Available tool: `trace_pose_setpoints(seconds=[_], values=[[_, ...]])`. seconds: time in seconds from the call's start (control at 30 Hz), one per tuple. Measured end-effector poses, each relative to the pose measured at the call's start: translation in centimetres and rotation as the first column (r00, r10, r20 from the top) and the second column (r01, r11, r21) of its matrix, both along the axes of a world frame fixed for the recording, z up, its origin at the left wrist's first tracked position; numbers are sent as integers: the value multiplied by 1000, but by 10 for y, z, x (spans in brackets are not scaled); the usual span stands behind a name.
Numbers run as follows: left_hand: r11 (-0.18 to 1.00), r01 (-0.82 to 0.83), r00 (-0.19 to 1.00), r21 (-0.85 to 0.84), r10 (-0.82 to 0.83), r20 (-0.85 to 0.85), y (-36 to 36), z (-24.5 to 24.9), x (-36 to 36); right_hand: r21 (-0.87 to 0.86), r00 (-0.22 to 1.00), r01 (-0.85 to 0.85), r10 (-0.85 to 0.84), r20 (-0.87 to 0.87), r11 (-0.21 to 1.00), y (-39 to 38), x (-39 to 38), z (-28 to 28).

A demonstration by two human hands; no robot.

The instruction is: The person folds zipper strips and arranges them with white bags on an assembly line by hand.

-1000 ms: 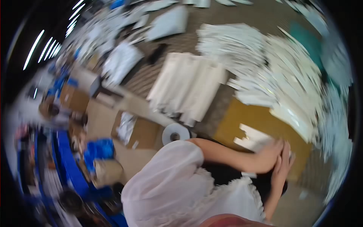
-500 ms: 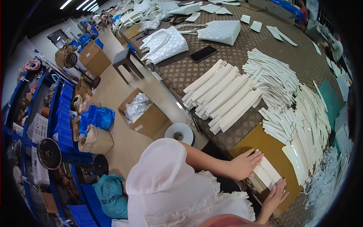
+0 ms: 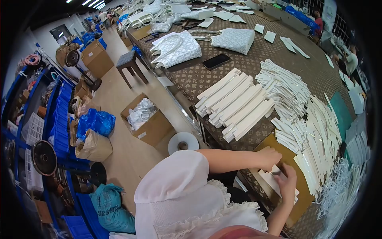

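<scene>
White strips [image 3: 266,177] under hands [image 3: 270,157] [image 3: 287,182] (brown board [image 3: 278,142])

Reaches with the left arm [image 3: 230,159], bare below the white sleeve [image 3: 171,179], almost straight toward the brown board [image 3: 290,153]. Rests the left hand [image 3: 270,157] at the board's near edge, palm down, fingers curled under, knuckles up. Brings the right forearm [image 3: 278,215] in beside the same near edge, with the wrist a little bent. Sets the right hand [image 3: 287,183] over the board's middle, palm down, fingers bent downward. Holds both hands close together above the board; touching or apart, not clear.
</scene>
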State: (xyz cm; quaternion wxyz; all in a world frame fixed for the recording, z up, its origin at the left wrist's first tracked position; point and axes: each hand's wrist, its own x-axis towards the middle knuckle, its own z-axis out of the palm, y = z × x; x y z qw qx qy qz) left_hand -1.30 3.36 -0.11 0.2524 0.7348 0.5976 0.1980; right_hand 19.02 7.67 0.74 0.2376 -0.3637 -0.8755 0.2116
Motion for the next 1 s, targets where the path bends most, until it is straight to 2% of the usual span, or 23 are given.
trace_pose_setpoints(seconds=[0.07, 0.1, 0.13, 0.17, 0.2, 0.23, 0.27, 0.3, 0.33, 0.37, 0.43, 0.47, 0.57, 0.6, 0.73, 0.9, 1.0], values=[[979, 72, 961, -192, -16, 275, 1, 3, -4, -286, 993, -16, 49, 111, 958, 5, -7, 7], [979, 70, 962, -191, -16, 272, 1, 8, -6, -422, 983, -9, 85, 161, 906, 7, -9, 11], [993, 30, 846, -116, 36, 532, 0, 13, -5, -422, 984, -11, 85, 158, 906, 10, -9, 19], [998, -29, 658, -56, 61, 751, -1, 19, -4, -497, 993, 41, 18, 113, 867, 14, -5, 31], [995, -103, 413, -16, 57, 909, -2, 24, -2, -571, 996, 87, -54, 75, 816, 16, -1, 41], [995, -101, 412, -18, 58, 910, 0, 29, 1, -573, 996, 89, -55, 76, 815, 16, 1, 46], [997, -78, 381, 9, 22, 924, 3, 34, 5, -604, 956, -42, -143, -255, 796, 16, 4, 51], [998, -56, 348, 36, -15, 937, 7, 38, 10, -589, 802, -176, -232, -551, 789, 16, 5, 53], [997, -35, 315, 66, -51, 948, 12, 39, 13, -589, 803, -173, -234, -548, 789, 18, 7, 51], [997, -33, 313, 66, -53, 948, 18, 38, 14, -604, 760, -175, -283, -585, 778, 22, 9, 44], [998, -25, 466, 61, -42, 884, 33, 33, 17, -631, 661, -183, -381, -647, 754, 29, 16, 27], [998, -23, 538, 57, -36, 842, 39, 30, 18, -631, 662, -181, -382, -645, 754, 32, 21, 20], [999, 35, 600, 38, -52, 798, 47, 12, 21, -754, 637, -237, -488, -597, 613, 37, 42, 0], [998, 63, 632, 27, -61, 772, 50, 8, 24, -756, 635, -234, -492, -595, 612, 38, 46, -6], [998, 66, 638, -16, -30, 770, 64, -2, 36, -778, 634, -242, -513, -579, 580, 37, 51, -24], [995, 84, 598, -58, -4, 802, 74, -16, 43, -766, 614, -228, -522, -592, 601, 34, 50, -26], [994, 110, 489, 5, -59, 870, 73, -31, 48, -784, 638, -212, -525, -564, 584, 30, 47, -22]])
